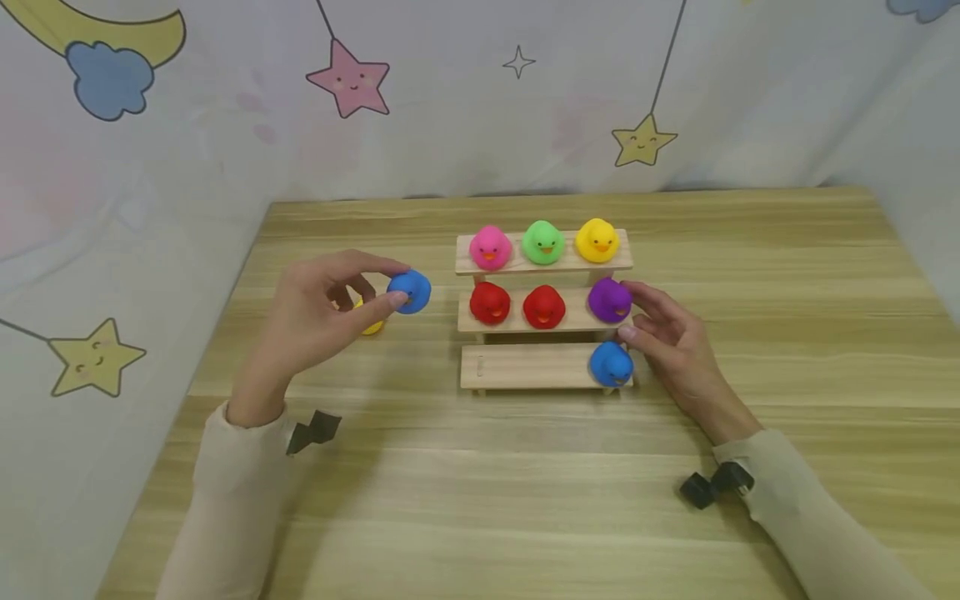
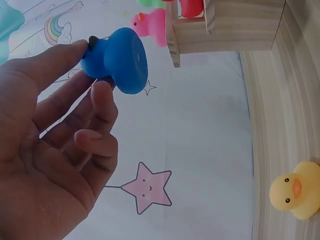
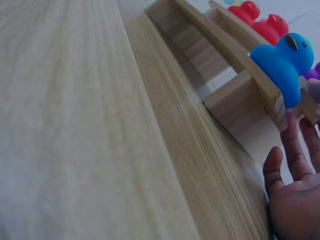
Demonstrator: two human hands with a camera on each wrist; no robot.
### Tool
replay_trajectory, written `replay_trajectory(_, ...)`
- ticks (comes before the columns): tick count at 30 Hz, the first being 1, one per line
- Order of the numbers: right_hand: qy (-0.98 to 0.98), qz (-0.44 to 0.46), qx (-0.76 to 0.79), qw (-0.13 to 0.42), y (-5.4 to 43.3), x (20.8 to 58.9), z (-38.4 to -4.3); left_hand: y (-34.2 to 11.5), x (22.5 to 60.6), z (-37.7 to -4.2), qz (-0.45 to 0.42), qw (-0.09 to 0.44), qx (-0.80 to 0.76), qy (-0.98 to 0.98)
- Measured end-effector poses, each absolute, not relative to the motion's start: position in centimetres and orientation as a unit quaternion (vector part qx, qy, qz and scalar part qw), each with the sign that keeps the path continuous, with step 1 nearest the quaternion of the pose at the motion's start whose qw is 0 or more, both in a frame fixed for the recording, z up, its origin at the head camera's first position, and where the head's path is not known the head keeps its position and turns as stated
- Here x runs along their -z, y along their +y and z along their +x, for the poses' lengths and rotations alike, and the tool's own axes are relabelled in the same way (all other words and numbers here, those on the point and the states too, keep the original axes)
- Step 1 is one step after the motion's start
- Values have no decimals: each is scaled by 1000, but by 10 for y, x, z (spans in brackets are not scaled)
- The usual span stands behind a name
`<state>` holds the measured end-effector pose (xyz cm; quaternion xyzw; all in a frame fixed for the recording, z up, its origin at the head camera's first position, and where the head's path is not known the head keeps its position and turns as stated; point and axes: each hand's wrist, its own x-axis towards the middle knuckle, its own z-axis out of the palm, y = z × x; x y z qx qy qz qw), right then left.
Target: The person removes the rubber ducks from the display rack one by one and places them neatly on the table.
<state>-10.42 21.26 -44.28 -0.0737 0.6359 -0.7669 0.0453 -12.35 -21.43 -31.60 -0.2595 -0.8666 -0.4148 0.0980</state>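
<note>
One rounded, flat-bottomed blue duck (image 1: 415, 292), pinched by the left hand (image 1: 309, 308)

plain blue on the held duck (image 1: 415, 293) and on the front-row duck (image 1: 611, 365). purple on the middle-row right duck (image 1: 611, 300), red on the middle-row left duck (image 1: 490, 303) and middle-row centre duck (image 1: 544, 307). hot pink on the top-row left duck (image 1: 491, 247), light green on the top-row centre duck (image 1: 543, 242), yellow with an orange bill on the top-row right duck (image 1: 597, 239). yellow again, with black eyes and orange bill, on the loose duck (image 2: 300, 200). pale tan, finely grained, on the wooden shelves (image 1: 532, 364); yellowish brown with long streaks on the table (image 1: 480, 500). white on the cloth (image 1: 450, 142), printed with dark-outlined pink star (image 1: 352, 79), yellow stars (image 1: 645, 143), blue cloud (image 1: 112, 81) and yellow moon (image 1: 150, 40). cream on the sleeves (image 1: 232, 517).
</note>
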Motion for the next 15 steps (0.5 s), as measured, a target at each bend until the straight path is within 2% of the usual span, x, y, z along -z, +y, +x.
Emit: replay_trajectory(15, 631, -81, 770, 48, 213, 445, -105, -239, 334, -145, -182, 37, 389, -902)
